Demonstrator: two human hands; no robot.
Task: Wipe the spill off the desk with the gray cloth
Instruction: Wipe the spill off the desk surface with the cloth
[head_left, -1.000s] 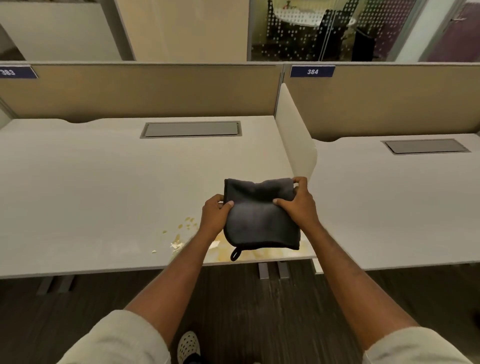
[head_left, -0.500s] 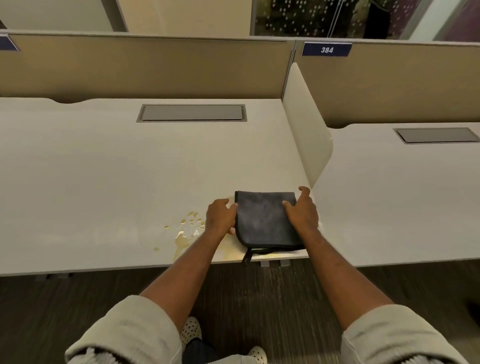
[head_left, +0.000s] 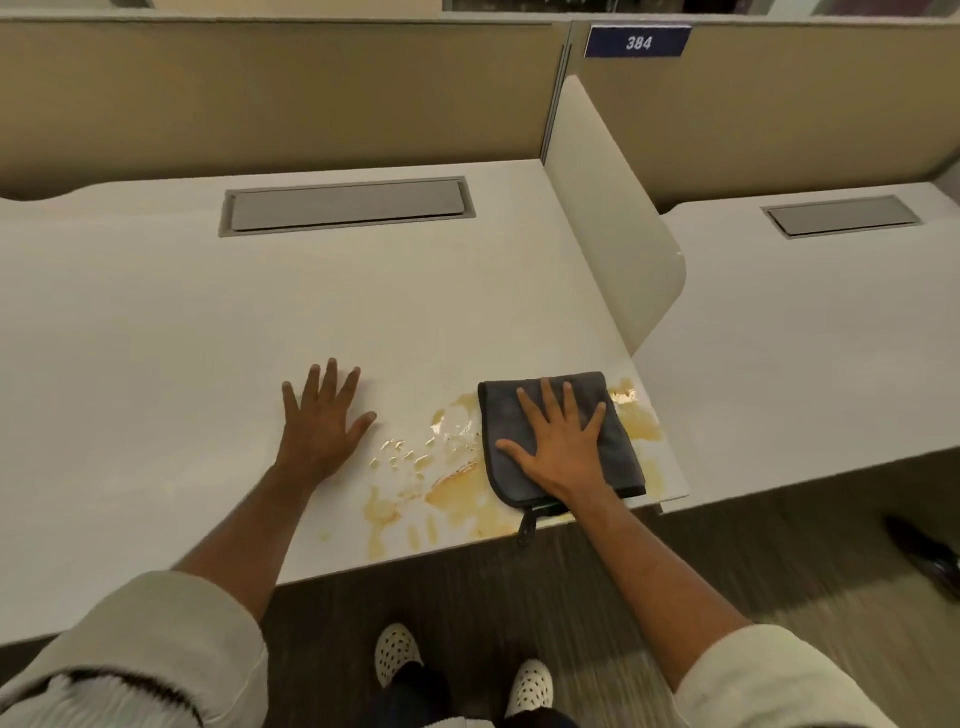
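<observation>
Spill (head_left: 457, 488): amber-yellow liquid, thin puddle with scattered droplets, lower centre of the frame, on the white laminate table (head_left: 156, 338) close to its near edge. It runs from a smear at roughly mid-frame rightward to a patch at the table's right corner, beside the rounded white divider panel (head_left: 618, 249).

Gray cloth (head_left: 613, 441): dark gray folded microfibre square with a small hanging loop at its near corner, lying flat on the table in the lower right-centre. It sits on the right part of the spill; yellow liquid shows on both its left and right sides. The loop hangs just over the table edge.

Right hand (head_left: 558, 447): palm down on the cloth, fingers spread, pressing flat. Grip released, no pinch or clench on the fabric; it holds the cloth by pressure only.

Left hand (head_left: 319, 423): palm down, fingers spread, on bare table left of the droplets, apparently just clear of the wet area. Grip released, holding nothing; reads as a brace.

Progress, as judged: cloth is placed and loaded, so the setup is done. Wiping itself looks barely begun: the large puddle left of the cloth, the droplet field above it, the drips near the edge and the patch at the right corner are all wet and unsmeared. Nearly the whole clean-up remains. Whether the liquid under the cloth is being absorbed cannot be told.
</observation>
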